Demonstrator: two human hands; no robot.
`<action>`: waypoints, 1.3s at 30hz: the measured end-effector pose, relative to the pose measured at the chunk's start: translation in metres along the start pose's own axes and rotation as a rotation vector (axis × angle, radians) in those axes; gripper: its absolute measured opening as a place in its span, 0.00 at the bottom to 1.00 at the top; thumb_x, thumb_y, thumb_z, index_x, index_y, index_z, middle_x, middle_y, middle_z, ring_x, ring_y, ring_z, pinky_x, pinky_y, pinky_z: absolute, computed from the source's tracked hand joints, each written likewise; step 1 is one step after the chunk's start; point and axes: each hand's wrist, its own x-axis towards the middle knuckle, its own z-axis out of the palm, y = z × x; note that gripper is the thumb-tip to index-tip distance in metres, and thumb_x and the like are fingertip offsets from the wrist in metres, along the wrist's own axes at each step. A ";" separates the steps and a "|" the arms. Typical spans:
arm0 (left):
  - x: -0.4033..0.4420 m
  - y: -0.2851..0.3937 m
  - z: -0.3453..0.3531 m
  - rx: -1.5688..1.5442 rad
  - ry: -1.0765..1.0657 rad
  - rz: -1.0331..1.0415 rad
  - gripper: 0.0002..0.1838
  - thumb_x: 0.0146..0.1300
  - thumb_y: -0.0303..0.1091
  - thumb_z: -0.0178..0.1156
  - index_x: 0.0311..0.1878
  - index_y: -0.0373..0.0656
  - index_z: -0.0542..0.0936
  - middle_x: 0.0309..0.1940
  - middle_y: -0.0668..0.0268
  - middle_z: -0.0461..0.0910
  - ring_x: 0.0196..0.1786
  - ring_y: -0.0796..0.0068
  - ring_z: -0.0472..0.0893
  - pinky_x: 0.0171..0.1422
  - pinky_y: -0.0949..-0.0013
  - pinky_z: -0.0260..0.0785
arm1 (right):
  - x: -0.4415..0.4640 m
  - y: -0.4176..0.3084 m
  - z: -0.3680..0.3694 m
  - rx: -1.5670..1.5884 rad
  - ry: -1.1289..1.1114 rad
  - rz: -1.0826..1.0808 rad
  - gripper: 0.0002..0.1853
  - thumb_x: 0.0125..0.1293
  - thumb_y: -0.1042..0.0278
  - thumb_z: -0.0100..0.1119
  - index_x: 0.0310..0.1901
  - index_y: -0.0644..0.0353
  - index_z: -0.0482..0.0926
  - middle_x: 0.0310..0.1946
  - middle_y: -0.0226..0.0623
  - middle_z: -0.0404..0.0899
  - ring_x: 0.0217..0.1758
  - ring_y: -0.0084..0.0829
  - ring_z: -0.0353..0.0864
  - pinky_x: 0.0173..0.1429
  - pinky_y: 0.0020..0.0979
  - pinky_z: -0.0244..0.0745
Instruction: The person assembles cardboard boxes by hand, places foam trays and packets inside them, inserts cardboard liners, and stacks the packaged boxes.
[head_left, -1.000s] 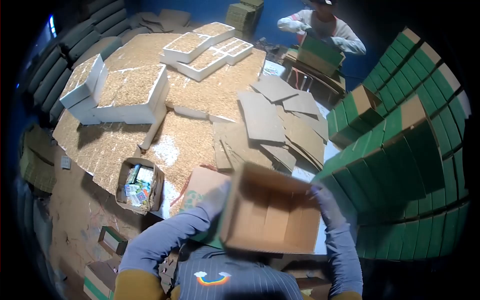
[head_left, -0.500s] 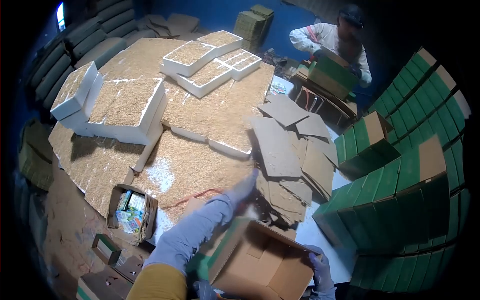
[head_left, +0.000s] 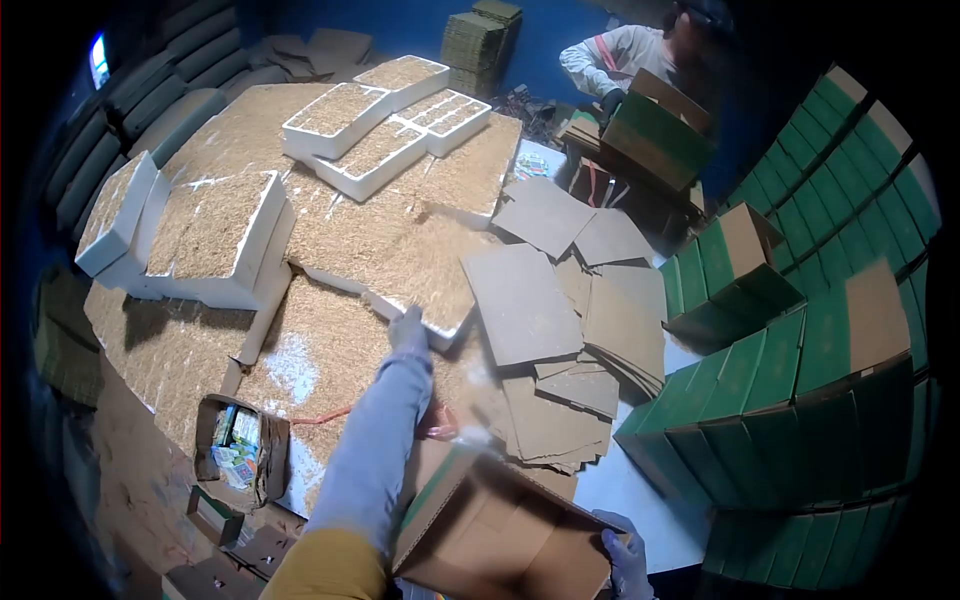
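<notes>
My left hand (head_left: pixel 407 332), in a pale glove below a blue-grey sleeve cover, reaches across the table. Its fingers grip the near rim of a white foam tray (head_left: pixel 425 272) filled with loose tan flakes. A gap shows at that tray's far edge. At the bottom, my right hand (head_left: pixel 625 556), also gloved, holds the right edge of an open cardboard box (head_left: pixel 500 535). The box is tilted, its bare brown inside facing up, with green on its outer side. My right thumb lies over the rim; the other fingers are partly hidden.
Loose cardboard sheets (head_left: pixel 525 303) lie right of the tray. Green boxes (head_left: pixel 755 385) are stacked along the right. More filled foam trays (head_left: pixel 365 165) stand at the back. A carton of small packets (head_left: pixel 240 450) sits at left. A co-worker (head_left: pixel 640 70) handles another green box (head_left: pixel 655 135).
My left hand has moved left from beside the cardboard sheets and taken the foam tray's rim. The tray has shifted slightly nearer. My right hand still holds the box. The view has shifted.
</notes>
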 end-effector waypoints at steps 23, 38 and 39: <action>-0.126 0.169 -0.295 -0.468 -0.560 -0.129 0.27 0.72 0.44 0.58 0.69 0.42 0.67 0.64 0.52 0.74 0.60 0.57 0.80 0.65 0.49 0.74 | 0.036 0.027 0.000 -0.098 0.025 -0.191 0.13 0.71 0.66 0.59 0.52 0.65 0.78 0.37 0.31 0.80 0.40 0.21 0.76 0.46 0.24 0.73; -0.306 0.129 -0.239 0.059 -0.899 -0.090 0.38 0.71 0.46 0.57 0.77 0.41 0.53 0.66 0.53 0.68 0.65 0.65 0.74 0.68 0.64 0.69 | 0.121 0.035 0.034 -0.600 -0.324 -0.780 0.18 0.74 0.61 0.47 0.56 0.64 0.78 0.45 0.47 0.84 0.47 0.38 0.83 0.54 0.31 0.76; -0.315 0.141 -0.251 0.134 -0.870 -0.094 0.40 0.70 0.46 0.57 0.78 0.42 0.51 0.67 0.54 0.68 0.67 0.67 0.71 0.69 0.64 0.66 | 0.119 0.039 0.040 -0.565 -0.330 -0.750 0.19 0.74 0.61 0.47 0.56 0.64 0.78 0.45 0.48 0.84 0.47 0.38 0.83 0.55 0.32 0.76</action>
